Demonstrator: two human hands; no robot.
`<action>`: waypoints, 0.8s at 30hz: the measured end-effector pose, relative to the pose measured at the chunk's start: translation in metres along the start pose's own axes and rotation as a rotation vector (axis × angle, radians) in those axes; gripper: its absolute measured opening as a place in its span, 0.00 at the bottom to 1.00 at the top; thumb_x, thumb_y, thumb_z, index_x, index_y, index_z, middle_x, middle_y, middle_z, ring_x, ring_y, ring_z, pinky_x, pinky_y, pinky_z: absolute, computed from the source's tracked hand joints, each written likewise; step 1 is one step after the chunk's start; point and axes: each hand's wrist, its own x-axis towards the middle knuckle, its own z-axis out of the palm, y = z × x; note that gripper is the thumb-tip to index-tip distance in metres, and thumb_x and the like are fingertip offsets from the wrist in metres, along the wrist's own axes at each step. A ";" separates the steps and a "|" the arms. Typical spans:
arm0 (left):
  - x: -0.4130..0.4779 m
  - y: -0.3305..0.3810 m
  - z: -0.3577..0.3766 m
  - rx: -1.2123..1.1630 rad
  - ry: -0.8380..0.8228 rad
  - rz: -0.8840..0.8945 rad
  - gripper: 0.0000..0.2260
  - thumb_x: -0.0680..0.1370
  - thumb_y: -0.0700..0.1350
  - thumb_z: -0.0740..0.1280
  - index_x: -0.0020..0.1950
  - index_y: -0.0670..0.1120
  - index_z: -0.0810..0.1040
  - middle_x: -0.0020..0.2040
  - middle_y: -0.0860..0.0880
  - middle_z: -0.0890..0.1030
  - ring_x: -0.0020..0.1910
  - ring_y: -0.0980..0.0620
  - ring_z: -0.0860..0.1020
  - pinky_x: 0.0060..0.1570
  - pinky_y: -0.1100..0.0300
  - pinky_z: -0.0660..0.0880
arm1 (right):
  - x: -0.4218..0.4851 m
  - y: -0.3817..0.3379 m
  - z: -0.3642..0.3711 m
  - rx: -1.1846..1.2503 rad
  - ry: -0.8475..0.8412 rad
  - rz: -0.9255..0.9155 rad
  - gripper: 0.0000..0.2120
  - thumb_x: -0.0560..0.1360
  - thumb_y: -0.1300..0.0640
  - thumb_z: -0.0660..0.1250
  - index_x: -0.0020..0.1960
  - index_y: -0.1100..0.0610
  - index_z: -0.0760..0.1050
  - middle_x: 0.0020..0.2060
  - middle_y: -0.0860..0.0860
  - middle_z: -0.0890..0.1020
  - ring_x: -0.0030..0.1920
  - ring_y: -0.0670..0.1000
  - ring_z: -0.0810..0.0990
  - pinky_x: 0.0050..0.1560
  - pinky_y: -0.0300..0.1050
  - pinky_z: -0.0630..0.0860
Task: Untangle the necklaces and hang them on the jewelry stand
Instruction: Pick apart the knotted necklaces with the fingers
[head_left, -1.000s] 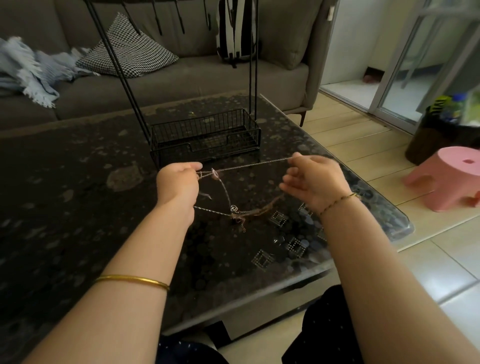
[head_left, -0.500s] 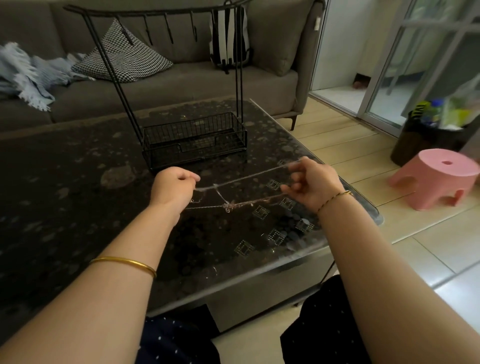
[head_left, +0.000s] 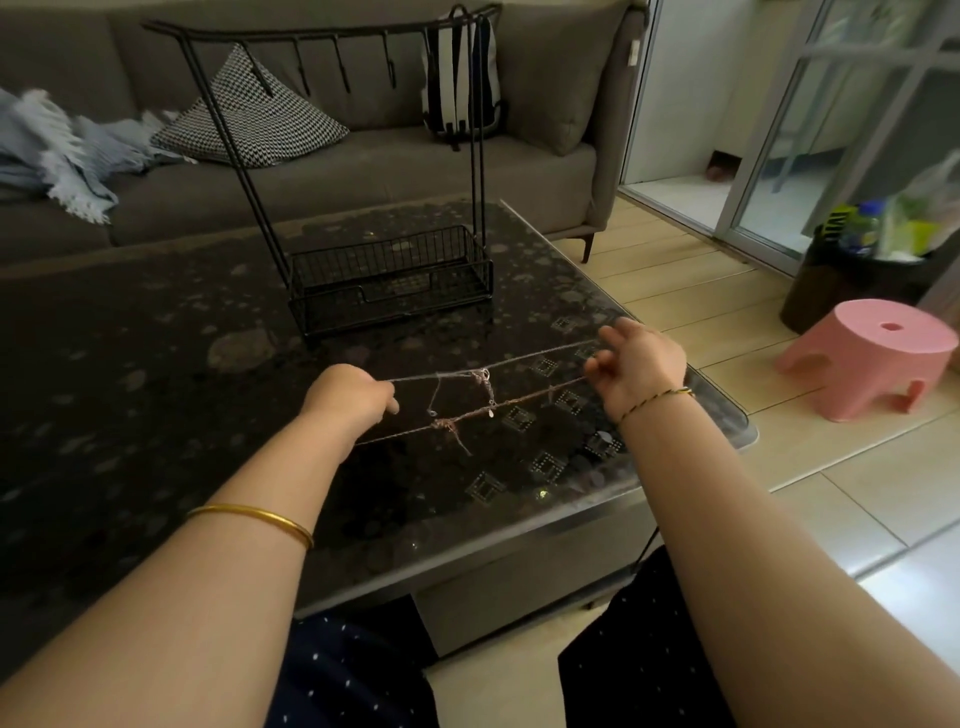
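Note:
Two thin necklaces are stretched taut between my hands above the dark table (head_left: 156, 374). The upper one is a silver chain (head_left: 530, 358) with a small clasp near its middle. The lower one is a copper-toned chain (head_left: 519, 404) with a knot left of centre, and a short link of chain joins the two. My left hand (head_left: 350, 397) grips the left ends in a closed fist. My right hand (head_left: 639, 361) pinches the right ends. The black wire jewelry stand (head_left: 389, 280), with a basket base and a top bar of hooks, stands behind the chains with nothing hanging on it.
A grey sofa (head_left: 363, 182) with a checked cushion (head_left: 249, 114), a blue throw and a striped backpack (head_left: 462, 78) runs behind the table. The table's right edge lies just beyond my right hand. On the floor to the right are a pink stool (head_left: 872, 358) and a dark bin.
My hands have pulled further apart, and the chains that sagged in a tangle now run as two nearly straight lines. The camera has tilted up, showing the stand's hook bar.

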 end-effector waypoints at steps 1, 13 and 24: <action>0.000 0.000 -0.001 -0.047 -0.017 -0.031 0.11 0.81 0.43 0.61 0.55 0.40 0.80 0.54 0.39 0.79 0.56 0.40 0.78 0.60 0.48 0.74 | 0.000 0.001 0.000 0.027 0.021 -0.007 0.12 0.80 0.64 0.55 0.58 0.60 0.75 0.53 0.56 0.79 0.23 0.45 0.68 0.23 0.36 0.72; 0.005 0.004 0.003 -0.339 -0.127 -0.135 0.09 0.81 0.40 0.57 0.48 0.41 0.76 0.37 0.45 0.79 0.25 0.56 0.62 0.19 0.67 0.59 | 0.003 0.025 0.007 -1.310 -0.182 -0.490 0.09 0.76 0.61 0.61 0.48 0.62 0.78 0.46 0.57 0.78 0.47 0.56 0.76 0.46 0.50 0.76; 0.011 0.017 -0.003 -0.454 -0.122 0.092 0.12 0.82 0.44 0.58 0.45 0.42 0.79 0.39 0.47 0.81 0.25 0.57 0.63 0.20 0.67 0.57 | -0.021 0.062 0.048 -1.371 -0.699 -0.600 0.12 0.74 0.59 0.67 0.57 0.54 0.80 0.53 0.51 0.82 0.55 0.51 0.78 0.58 0.45 0.74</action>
